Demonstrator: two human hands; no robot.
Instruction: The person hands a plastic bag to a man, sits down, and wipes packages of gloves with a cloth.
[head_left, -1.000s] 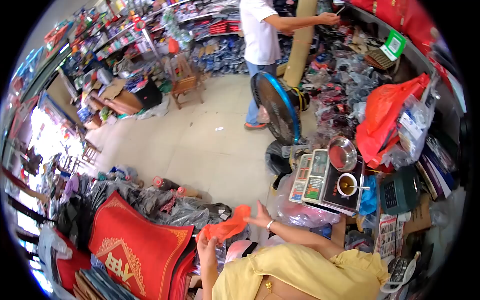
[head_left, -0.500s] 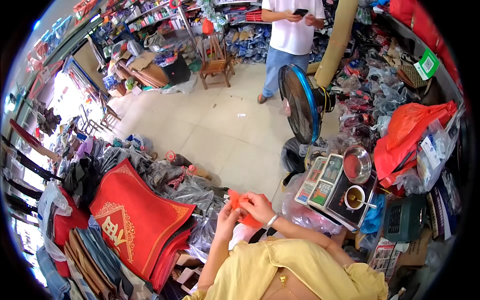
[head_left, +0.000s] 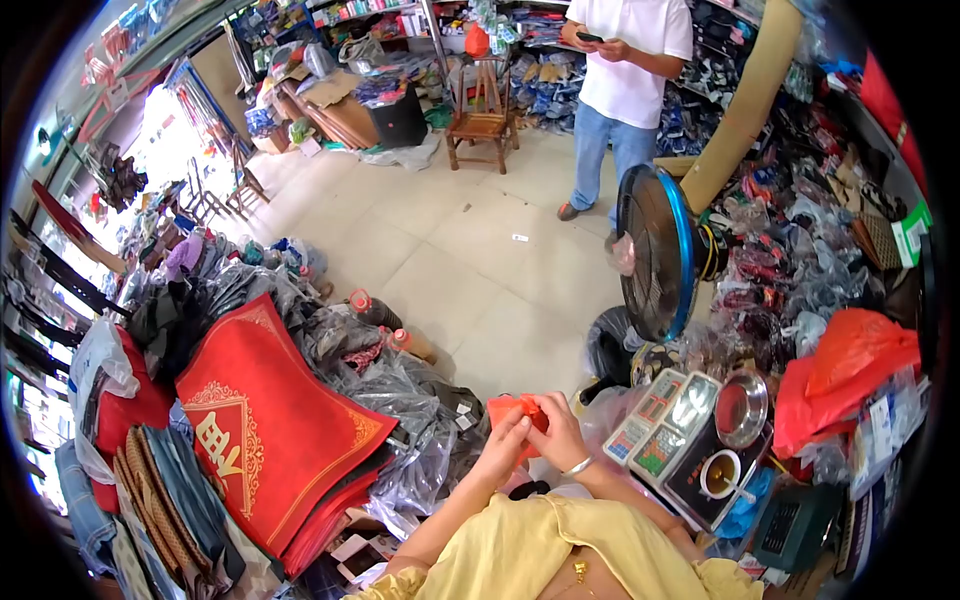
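A thin, crumpled orange-red plastic bag point(head_left: 503, 407) is between my two hands, in front of my chest. My left hand point(head_left: 507, 442) pinches it from the left, fingertips pressed together. From the other side, my right hand point(head_left: 561, 436), with a bracelet at the wrist, also grips it. The two hands almost touch, and they cover the lower part of the bag. To their left lies a stack of red printed mats point(head_left: 290, 400) with gold patterns. A scale point(head_left: 655, 425) with a keypad stands to their right.
A metal bowl point(head_left: 741, 408) and a white cup point(head_left: 720, 473) with a spoon rest on the scale. A fan point(head_left: 655, 255) stands beyond. A person point(head_left: 625, 90) holding a phone stands further back, near a wooden chair point(head_left: 482, 128). Plastic-wrapped goods point(head_left: 420, 450) are piled left of my hands.
The view has shifted, so the room appears further right. My hands have drawn closer together around the bag, which looks flatter and more folded. The person at the back has lowered the phone slightly.
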